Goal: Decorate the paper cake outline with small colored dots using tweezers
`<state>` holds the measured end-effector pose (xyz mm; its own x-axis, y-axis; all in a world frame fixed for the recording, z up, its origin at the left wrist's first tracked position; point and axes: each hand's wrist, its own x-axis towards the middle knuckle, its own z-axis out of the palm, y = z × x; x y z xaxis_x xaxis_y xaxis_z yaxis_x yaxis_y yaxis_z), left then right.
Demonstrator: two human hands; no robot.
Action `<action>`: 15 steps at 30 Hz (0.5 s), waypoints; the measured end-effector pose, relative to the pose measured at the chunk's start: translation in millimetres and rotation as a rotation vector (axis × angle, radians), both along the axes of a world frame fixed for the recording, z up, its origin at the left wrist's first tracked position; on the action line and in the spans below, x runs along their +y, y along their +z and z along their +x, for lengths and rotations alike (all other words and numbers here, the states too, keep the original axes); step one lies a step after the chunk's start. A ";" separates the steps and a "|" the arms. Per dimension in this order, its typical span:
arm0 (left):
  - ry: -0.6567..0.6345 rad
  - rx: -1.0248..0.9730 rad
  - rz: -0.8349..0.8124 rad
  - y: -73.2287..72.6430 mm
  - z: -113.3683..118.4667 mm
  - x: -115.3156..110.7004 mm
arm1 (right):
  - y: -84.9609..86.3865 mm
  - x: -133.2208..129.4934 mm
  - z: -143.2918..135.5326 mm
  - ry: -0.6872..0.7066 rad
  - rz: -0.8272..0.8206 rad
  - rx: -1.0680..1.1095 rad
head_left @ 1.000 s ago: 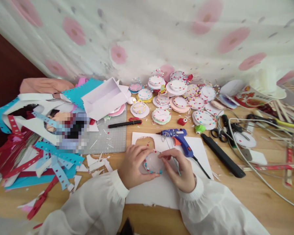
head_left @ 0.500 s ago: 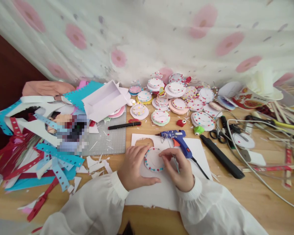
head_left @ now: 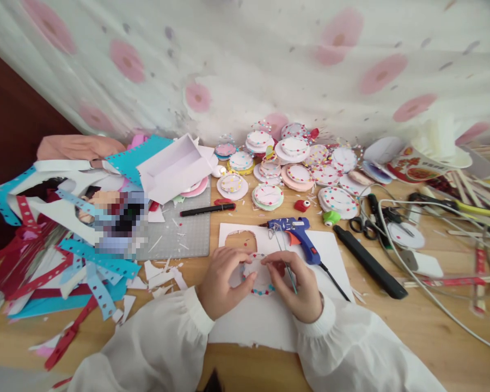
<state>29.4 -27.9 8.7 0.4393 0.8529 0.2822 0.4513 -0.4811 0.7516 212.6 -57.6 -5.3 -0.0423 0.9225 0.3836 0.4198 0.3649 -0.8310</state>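
Note:
A small white paper disc (head_left: 259, 277) edged with red and blue dots lies on a white sheet (head_left: 249, 324), between my hands. My left hand (head_left: 227, 279) is at its left edge, thumb and fingers apart, the fingertips curving over the rim. On the other side my right hand (head_left: 296, 283) touches the disc's upper right edge, its fingers bent and apart. Thin metal tweezers (head_left: 285, 253) pass beneath or behind the right hand's fingers. Just beyond lies a blue glue gun (head_left: 302, 234).
Many dotted paper discs (head_left: 269, 195) stand at the back. Paper scraps and punched strips (head_left: 98, 258) cover the left. A black pen (head_left: 207, 209) rests on a grey mat (head_left: 179, 234). A black bar (head_left: 369, 261), scissors (head_left: 363, 226) and a white cable (head_left: 441, 310) lie right.
The disc has shifted slightly down and right and looks turned. My left thumb has moved up onto its rim, and my right fingers have spread a little.

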 end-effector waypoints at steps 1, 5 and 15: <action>-0.002 -0.004 -0.002 -0.1 0.3 0.0 | -0.6 0.0 -0.1 0.001 -0.003 -0.007; 0.000 -0.011 0.004 -2.5 0.6 0.5 | -2.5 -0.1 1.4 -0.001 -0.003 -0.035; -0.017 -0.001 0.031 -7.2 -2.2 2.6 | -2.8 -0.1 0.7 -0.022 -0.009 -0.021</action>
<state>27.2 -25.4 1.5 0.4530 0.8362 0.3092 0.4419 -0.5118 0.7367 213.3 -57.7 -8.0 -0.0301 0.9266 0.3748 0.4452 0.3482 -0.8250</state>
